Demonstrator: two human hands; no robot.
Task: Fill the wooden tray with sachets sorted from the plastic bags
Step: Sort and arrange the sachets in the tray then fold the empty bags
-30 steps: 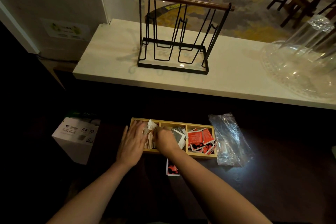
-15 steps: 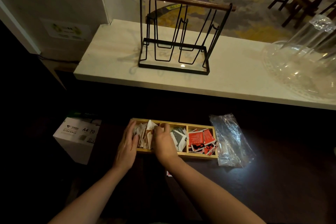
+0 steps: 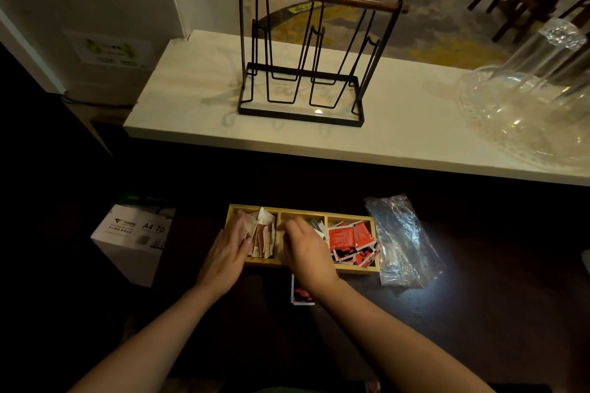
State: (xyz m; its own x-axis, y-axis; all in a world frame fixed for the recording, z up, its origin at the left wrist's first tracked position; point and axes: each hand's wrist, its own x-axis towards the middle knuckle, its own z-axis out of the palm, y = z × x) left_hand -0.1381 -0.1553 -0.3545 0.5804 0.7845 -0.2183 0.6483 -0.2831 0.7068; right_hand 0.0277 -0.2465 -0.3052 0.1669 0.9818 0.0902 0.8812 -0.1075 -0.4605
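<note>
Hands work over a three-compartment wooden tray (image 3: 354, 269) on the dark counter. Left hand (image 3: 227, 254), fingers straight, presses the pale paper sachets (image 3: 263, 234) in the left compartment. Right hand (image 3: 306, 249) covers the middle compartment; its grip cannot be told. Red sachets (image 3: 349, 241) fill the right compartment, beside a crumpled clear plastic bag (image 3: 404, 242).

wire rack (image 3: 306, 67), paper box (image 3: 134, 239), glassware (image 3: 530, 105)

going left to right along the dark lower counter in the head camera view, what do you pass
white A4 paper box → left hand → pale sachets in the wooden tray → right hand → red sachets → clear plastic bag
</note>
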